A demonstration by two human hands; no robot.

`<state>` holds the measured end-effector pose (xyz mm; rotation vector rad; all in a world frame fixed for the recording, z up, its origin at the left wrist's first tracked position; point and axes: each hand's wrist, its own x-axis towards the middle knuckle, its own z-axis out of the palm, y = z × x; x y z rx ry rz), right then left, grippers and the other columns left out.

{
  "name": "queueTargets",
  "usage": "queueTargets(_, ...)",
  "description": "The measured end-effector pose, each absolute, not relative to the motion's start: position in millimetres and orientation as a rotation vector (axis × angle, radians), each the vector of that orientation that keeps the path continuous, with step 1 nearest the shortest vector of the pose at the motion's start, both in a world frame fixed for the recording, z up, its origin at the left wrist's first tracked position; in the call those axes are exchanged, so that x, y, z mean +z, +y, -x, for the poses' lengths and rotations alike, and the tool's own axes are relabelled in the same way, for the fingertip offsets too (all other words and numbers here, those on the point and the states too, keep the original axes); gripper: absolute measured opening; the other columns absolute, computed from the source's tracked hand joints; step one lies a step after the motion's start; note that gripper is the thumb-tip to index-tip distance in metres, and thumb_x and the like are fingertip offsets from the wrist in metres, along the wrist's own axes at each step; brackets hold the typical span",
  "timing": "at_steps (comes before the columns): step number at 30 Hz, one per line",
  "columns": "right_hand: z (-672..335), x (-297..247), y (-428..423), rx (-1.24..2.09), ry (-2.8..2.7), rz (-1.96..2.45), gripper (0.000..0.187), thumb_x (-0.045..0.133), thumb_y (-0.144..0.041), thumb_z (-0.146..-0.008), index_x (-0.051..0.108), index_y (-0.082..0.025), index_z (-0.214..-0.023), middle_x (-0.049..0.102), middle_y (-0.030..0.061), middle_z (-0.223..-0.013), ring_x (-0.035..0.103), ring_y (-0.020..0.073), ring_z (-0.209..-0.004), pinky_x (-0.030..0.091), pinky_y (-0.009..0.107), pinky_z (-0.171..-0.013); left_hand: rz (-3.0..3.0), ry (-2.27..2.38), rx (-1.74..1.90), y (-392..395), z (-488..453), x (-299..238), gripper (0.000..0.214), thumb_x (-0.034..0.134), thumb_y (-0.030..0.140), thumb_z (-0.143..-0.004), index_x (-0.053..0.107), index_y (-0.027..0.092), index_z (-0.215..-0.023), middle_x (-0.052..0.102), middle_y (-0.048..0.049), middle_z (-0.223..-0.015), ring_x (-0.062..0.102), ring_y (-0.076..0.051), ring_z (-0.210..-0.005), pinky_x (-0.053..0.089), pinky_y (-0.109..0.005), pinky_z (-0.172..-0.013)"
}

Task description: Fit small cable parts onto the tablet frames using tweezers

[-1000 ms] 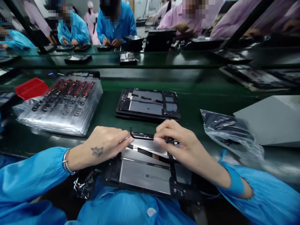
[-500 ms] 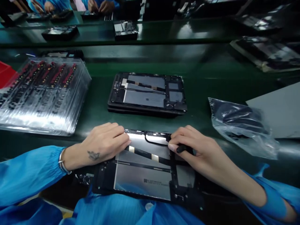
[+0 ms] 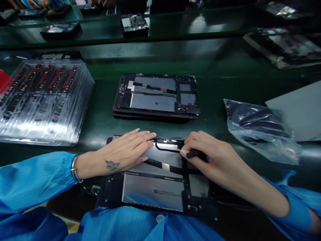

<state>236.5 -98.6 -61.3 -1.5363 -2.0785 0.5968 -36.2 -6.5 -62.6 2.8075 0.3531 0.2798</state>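
Observation:
An opened tablet housing (image 3: 152, 184), with grey metal plates and dark flex strips, lies at the bench's near edge against my blue smock. My left hand (image 3: 127, 149) rests over its upper left part, fingers stretched toward the far edge. At the upper right, my right hand (image 3: 208, 154) pinches a black stick-like tool (image 3: 193, 154) with a rounded end; its tip is hidden by the fingers. A thin black cable (image 3: 160, 148) curves along the far edge between the hands.
Beyond the hands sits a stack of similar tablet housings (image 3: 155, 97). Clear plastic trays of circuit boards (image 3: 47, 97) are piled at left. A clear plastic bag (image 3: 260, 130) and a grey sheet (image 3: 298, 110) lie at right. Co-workers' hands show at the top left.
My left hand has slid right along the far edge, its fingers now straighter and flatter. The right hand stays at nearly the same spot. The whole view has shifted slightly.

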Motion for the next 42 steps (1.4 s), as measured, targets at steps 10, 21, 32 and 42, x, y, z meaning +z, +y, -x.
queueTargets(10,-236,-62,-98,0.547,-2.108,1.577,0.017,0.049,-0.014,-0.089,0.056,-0.021,-0.075,0.061,0.005,-0.079,0.052,0.0195,-0.07,0.037,0.032,-0.056,-2.889,0.324,0.217,-5,34,-64,0.031,0.038,0.028,-0.106,0.051,0.014,-0.131,0.047,-0.0141,-0.154,0.046,-0.025,-0.142,0.041,-0.048,-0.119)
queueTargets(21,-236,-61,-96,0.579,-2.099,1.62,0.016,0.05,-0.012,-0.085,0.057,-0.021,-0.074,0.061,0.0047,-0.079,0.054,0.0203,-0.071,0.039,0.032,-0.057,-3.031,0.266,0.137,-4,34,-64,0.028,0.043,0.021,-0.103,0.052,0.016,-0.129,0.046,-0.0113,-0.155,0.045,-0.028,-0.143,0.041,-0.046,-0.118)
queueTargets(32,-235,-58,-96,0.641,-2.082,1.634,0.016,0.05,-0.015,-0.087,0.058,-0.021,-0.074,0.06,0.0045,-0.08,0.054,0.0203,-0.073,0.042,0.033,-0.06,-3.257,0.117,0.145,-3,28,-55,0.022,0.041,0.017,-0.103,0.057,0.013,-0.119,0.055,-0.0138,-0.146,0.055,-0.03,-0.133,0.046,-0.047,-0.112)
queueTargets(42,-242,-55,-93,0.706,-2.046,1.533,0.013,0.056,-0.019,-0.09,0.063,-0.021,-0.079,0.063,0.0037,-0.082,0.058,0.0194,-0.076,0.046,0.032,-0.063,-3.074,0.109,0.156,7,30,-56,0.042,0.033,0.026,-0.107,0.044,0.01,-0.145,0.056,-0.0145,-0.146,0.049,-0.023,-0.14,0.042,-0.041,-0.117)
